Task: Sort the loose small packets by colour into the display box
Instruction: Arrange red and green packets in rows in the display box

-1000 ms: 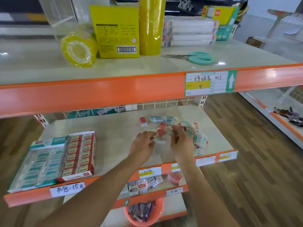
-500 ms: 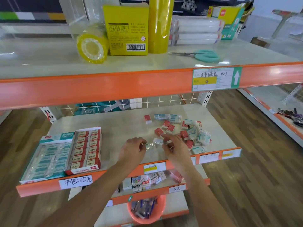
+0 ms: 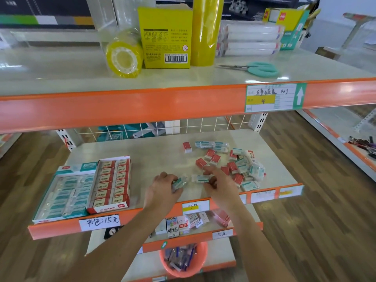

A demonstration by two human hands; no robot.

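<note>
Head view, looking down onto a cream laminate middle shelf with an orange front rail (image 3: pixel 154 157). Largest item on it: the open cardboard display box (image 3: pixel 81 188) at the left, one half lined with teal-and-white packets, the other with red-and-cream ones, both sides looking nearly full. To the right, well apart from the box, a loose heap of small red and teal wrapped packets (image 3: pixel 236 163) spreads toward the shelf's front edge.

Left hand (image 3: pixel 164 190) is curled round a small teal-and-white packet in clear wrap (image 3: pixel 180 182), held just above the shelf between box and heap. Right hand (image 3: pixel 220 185) pinches a second teal-and-white packet (image 3: pixel 200 178) at its near end, index finger extended toward the heap. The two packets sit close, not touching.

Risks, as judged from here:
- Clear wrap looks slick; a light pinch could let either packet slide out on the carry across to the box.
- Teal rows appear tightly packed. Forcing a packet in could buckle a row or pop neighbours out.
- Heap packets nearest the rail lie close to the edge. A sweep of the right wrist could knock them to the lower shelf.
- Wrong half of the box is the sorting error to watch.
</note>
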